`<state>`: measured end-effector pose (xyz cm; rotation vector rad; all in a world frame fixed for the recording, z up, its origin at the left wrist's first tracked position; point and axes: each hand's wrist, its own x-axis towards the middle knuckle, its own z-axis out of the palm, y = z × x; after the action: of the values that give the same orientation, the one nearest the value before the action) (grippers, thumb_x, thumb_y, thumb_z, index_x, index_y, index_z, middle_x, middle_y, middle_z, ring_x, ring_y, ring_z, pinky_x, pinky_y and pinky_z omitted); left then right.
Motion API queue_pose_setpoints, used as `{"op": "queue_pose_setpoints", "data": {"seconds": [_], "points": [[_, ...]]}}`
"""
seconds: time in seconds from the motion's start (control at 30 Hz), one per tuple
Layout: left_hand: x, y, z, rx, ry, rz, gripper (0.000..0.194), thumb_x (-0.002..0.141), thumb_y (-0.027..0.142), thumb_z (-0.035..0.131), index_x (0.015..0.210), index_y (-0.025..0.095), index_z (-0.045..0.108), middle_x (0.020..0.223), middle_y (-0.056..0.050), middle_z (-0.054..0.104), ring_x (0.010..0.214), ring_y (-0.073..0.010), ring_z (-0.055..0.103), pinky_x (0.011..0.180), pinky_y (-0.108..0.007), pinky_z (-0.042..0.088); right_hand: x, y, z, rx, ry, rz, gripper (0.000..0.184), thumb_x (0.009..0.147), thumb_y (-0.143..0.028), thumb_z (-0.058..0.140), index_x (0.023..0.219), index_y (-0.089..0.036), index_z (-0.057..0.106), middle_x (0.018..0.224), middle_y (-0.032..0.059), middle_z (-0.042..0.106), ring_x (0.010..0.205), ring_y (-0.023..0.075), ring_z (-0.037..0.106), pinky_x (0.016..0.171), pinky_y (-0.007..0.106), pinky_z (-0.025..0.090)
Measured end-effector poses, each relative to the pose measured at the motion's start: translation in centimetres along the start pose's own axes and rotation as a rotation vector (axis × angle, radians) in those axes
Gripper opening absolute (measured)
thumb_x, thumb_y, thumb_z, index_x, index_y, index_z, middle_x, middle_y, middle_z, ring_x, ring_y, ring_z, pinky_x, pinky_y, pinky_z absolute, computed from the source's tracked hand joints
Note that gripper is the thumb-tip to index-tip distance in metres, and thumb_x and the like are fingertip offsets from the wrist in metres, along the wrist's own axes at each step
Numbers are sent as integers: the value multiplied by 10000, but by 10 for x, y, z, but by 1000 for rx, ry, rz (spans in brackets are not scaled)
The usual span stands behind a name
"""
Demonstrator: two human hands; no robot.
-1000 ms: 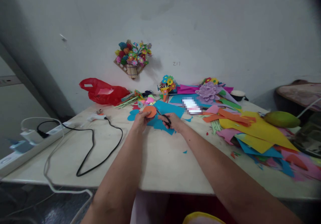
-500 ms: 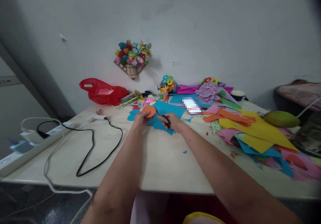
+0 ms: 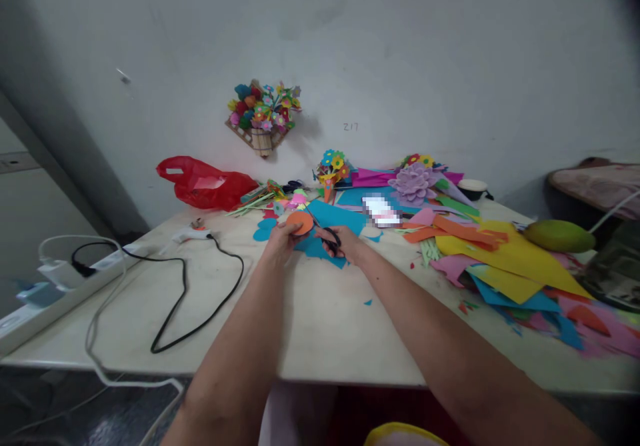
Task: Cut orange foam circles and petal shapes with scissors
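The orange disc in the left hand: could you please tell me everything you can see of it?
The orange disc is flat, plain and round, and looks like craft foam or thick paper. Its face shows to the camera. The left hand grips it at its lower left edge, with fingers partly beneath. Behind it lies a blue sheet. The scissors are close at its right; whether the blades touch it is too small to tell.

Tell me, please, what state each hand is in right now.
Left hand: closed, holding an orange disc by its edge.
Right hand: closed around the handles of black-handled scissors.
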<state>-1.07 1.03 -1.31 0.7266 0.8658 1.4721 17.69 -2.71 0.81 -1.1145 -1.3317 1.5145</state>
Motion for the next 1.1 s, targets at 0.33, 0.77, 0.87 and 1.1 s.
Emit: {"op": "queue_pose_setpoints", "data": {"seconds": [0.33, 0.77, 0.87, 1.1], "points": [[2, 0, -2, -28, -41, 0, 346, 693, 20, 821, 996, 178, 768, 814, -60, 831, 733, -231, 804, 668, -296, 681, -3, -5, 6, -14, 60, 21, 292, 1008, -289, 791, 775, -167, 662, 501, -57, 563, 370, 60, 447, 378, 165, 301], [0, 3, -1, -10, 18, -24, 417, 723, 60, 826, 1124, 157, 765, 866, -90, 841, 867, -301, 861, 691, -307, 692, 0, -4, 7, -61, 75, 20, 352, 968, -272, 848, 709, -174, 630, 480, -61, 546, 379, 60, 444, 384, 161, 327], [-2, 5, 1, 1, 43, -20, 370, 719, 52, 816, 1076, 135, 769, 879, -114, 839, 925, -326, 862, 706, -317, 691, 3, -2, 6, -71, 70, 21, 379, 941, -284, 877, 690, -178, 614, 487, -59, 550, 388, 61, 446, 396, 166, 335], [0, 4, -1, -22, 12, 0, 344, 712, 42, 821, 1039, 137, 770, 851, -102, 832, 864, -307, 858, 674, -303, 682, 2, 1, 3, -61, 52, 13, 320, 973, -289, 837, 740, -168, 653, 511, -52, 570, 398, 66, 468, 403, 170, 315]]}}
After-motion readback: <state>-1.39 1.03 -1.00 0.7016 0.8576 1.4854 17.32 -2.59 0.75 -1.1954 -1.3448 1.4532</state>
